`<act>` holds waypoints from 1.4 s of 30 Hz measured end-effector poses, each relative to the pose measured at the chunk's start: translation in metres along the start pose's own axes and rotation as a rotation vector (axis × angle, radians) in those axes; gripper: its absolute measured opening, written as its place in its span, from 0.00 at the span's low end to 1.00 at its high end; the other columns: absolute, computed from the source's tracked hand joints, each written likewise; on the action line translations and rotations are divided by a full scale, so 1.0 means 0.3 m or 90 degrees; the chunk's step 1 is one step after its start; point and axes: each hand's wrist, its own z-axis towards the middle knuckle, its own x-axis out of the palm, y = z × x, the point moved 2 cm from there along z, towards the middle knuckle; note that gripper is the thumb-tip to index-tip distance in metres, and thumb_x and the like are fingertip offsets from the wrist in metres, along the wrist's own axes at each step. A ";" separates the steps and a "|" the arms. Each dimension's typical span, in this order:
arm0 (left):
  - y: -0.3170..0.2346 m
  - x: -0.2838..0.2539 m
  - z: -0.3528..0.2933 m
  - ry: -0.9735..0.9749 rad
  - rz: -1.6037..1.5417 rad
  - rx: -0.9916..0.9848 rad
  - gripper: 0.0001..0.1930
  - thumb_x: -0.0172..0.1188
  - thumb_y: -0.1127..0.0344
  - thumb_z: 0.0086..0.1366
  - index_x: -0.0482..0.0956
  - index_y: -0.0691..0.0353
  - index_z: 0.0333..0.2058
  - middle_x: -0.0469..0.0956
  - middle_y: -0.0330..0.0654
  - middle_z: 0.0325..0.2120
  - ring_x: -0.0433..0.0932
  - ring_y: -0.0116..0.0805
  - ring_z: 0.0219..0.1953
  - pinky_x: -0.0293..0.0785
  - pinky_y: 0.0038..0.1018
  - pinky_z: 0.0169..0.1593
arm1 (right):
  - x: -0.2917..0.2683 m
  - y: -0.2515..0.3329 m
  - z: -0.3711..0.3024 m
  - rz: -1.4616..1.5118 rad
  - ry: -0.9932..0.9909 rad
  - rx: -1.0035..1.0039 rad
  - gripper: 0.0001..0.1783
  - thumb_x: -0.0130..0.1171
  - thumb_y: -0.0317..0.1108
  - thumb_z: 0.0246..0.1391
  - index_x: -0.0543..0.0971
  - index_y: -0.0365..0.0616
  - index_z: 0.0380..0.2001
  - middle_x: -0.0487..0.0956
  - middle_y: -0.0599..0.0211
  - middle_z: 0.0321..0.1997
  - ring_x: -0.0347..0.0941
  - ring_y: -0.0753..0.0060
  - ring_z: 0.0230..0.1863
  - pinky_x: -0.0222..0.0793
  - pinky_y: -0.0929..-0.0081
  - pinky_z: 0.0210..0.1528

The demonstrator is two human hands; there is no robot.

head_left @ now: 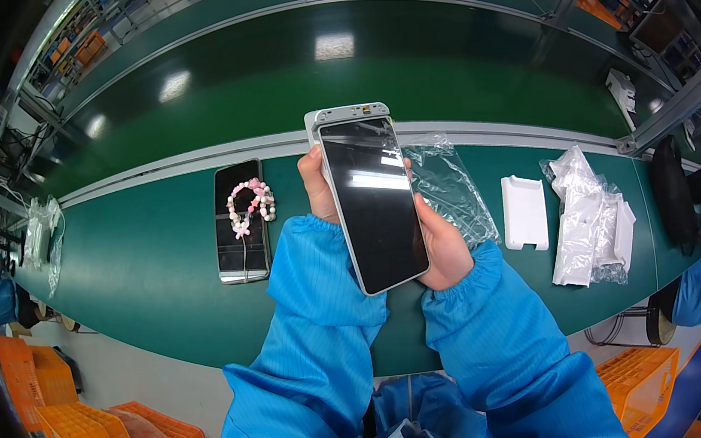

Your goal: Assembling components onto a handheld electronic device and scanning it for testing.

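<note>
The left hand (318,188) and right hand (443,249) gripped a black-screened device (376,212) above the green table (133,244) — a dark phone (257,255) lay at nine o'clock, a white shell (524,212) at three o'clock.

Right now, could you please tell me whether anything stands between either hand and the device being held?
Nothing visible does: the left hand and the right hand hold the device directly, by its sides.

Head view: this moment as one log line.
left hand: holding phone-like device, left edge; right hand: holding same, right edge; table: dark phone, beaded strap, clear bag, white tray
</note>
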 end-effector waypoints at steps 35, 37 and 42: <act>0.009 -0.063 0.027 0.303 -0.170 -0.074 0.49 0.46 0.31 0.55 0.49 0.69 0.60 0.63 0.66 0.51 0.70 0.61 0.49 0.76 0.50 0.45 | 0.024 -0.009 -0.017 0.142 0.148 0.144 0.39 0.20 0.62 0.60 0.51 0.45 0.64 0.60 0.40 0.60 0.57 0.35 0.61 0.59 0.44 0.58; 0.025 -0.062 0.028 0.399 -0.245 -0.089 0.52 0.50 0.31 0.54 0.42 0.67 0.62 0.56 0.70 0.55 0.65 0.66 0.53 0.72 0.55 0.48 | 0.043 -0.006 -0.031 0.204 0.309 0.170 0.40 0.22 0.62 0.60 0.49 0.42 0.64 0.59 0.35 0.60 0.59 0.34 0.59 0.58 0.44 0.59; 0.037 -0.043 0.050 0.458 -0.223 -0.071 0.49 0.57 0.41 0.55 0.40 0.65 0.63 0.46 0.64 0.60 0.55 0.64 0.60 0.68 0.56 0.52 | -0.007 -0.022 -0.029 0.282 0.384 0.164 0.45 0.25 0.67 0.57 0.47 0.41 0.64 0.57 0.28 0.59 0.57 0.29 0.59 0.58 0.41 0.57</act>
